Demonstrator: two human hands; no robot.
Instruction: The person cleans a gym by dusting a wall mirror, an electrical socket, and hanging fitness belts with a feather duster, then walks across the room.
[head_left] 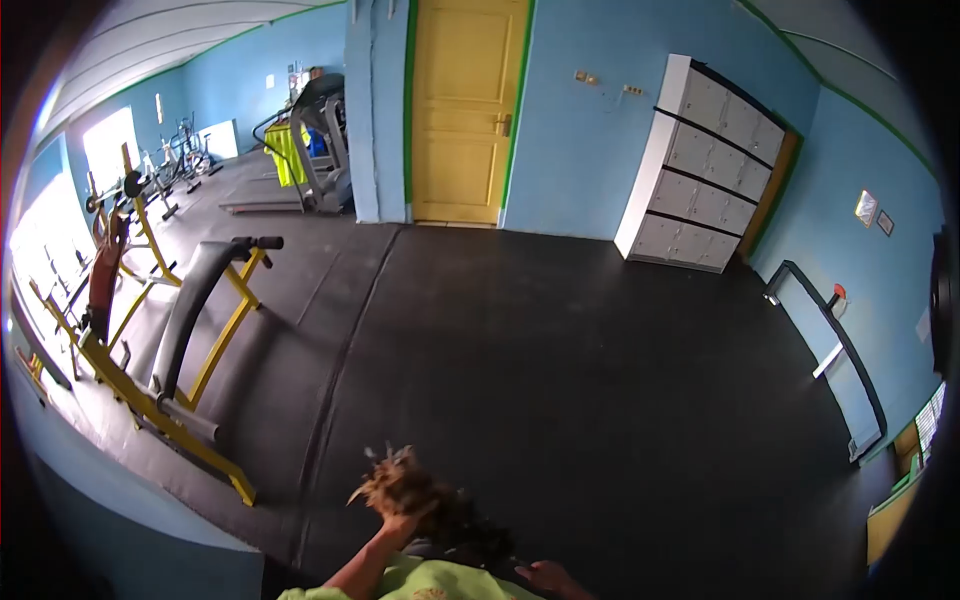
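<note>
A feather duster (395,485) with brown and dark feathers is held low in front of my body, at the bottom of the head view. My left hand (402,524) is closed around its feathered part, and brown tufts stick out beyond the fingers. Darker feathers run from there toward the lower right. My right hand (545,576) is closed at the dark end of the duster, near my waist; its grip is partly cut off by the frame edge. A light green shirt (430,580) shows beneath both hands.
Black matting (560,380) covers the floor. A yellow-framed exercise bench (190,310) stands left, with a treadmill (320,150) behind it. Ahead is a yellow door (468,110); a white locker cabinet (705,165) stands right of it. A black-framed panel (835,340) leans on the right wall.
</note>
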